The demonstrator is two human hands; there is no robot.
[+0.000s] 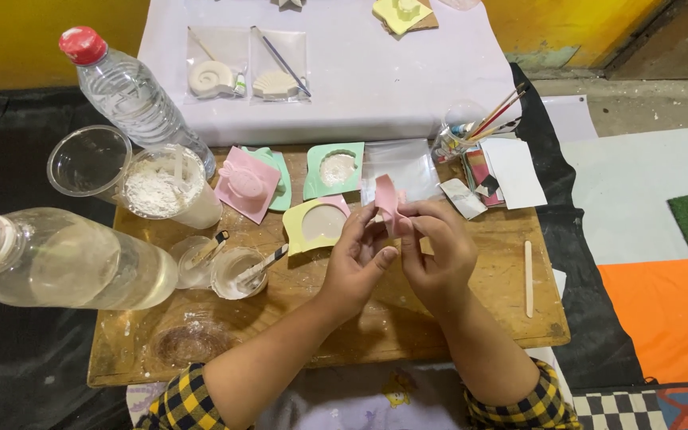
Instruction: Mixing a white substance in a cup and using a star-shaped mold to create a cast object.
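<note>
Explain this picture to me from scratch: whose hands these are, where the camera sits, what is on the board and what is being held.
There is no machine here. A person wears a camera on the head, so you look down at their own two hands. The left hand and the right hand together hold a small pink mould, bending it between the fingers above a wooden board. On the board lie a yellow mould filled with white plaster, a green mould, another pink mould, a cup of white powder, two small mixing cups with stir sticks, a flat wooden stick and a cup of paintbrushes. Two clear water bottles stand at the left. Beyond, on a white cloth, lie bagged shell casts.
</note>
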